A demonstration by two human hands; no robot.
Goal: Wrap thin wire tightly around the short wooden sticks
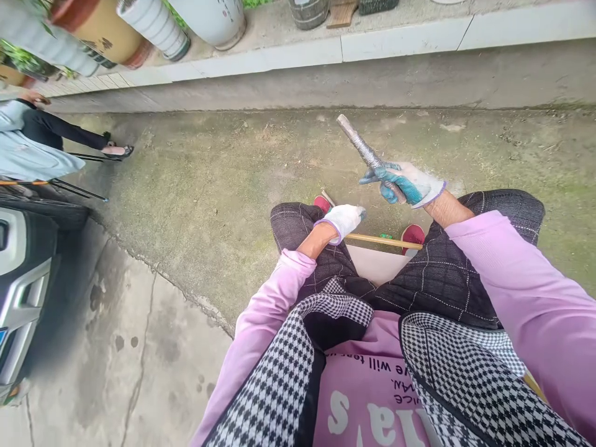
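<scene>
I sit with my knees apart over a concrete yard. My right hand (406, 183), in a white glove with a blue-green palm, is closed round the lower end of a grey metal rod (361, 144) that slants up and to the left above the ground. My left hand (345, 220), in a white glove, rests on my left knee with its fingers curled; what it holds, if anything, is hidden. A light wooden stick (382, 240) lies across between my knees, just right of that hand. My red shoes (413, 234) show below.
A low concrete kerb (400, 37) with several large pots (153, 25) runs along the top. At the far left another person's leg and shoe (112, 148) stand beside thin dark poles. A car's front (23, 279) fills the left edge.
</scene>
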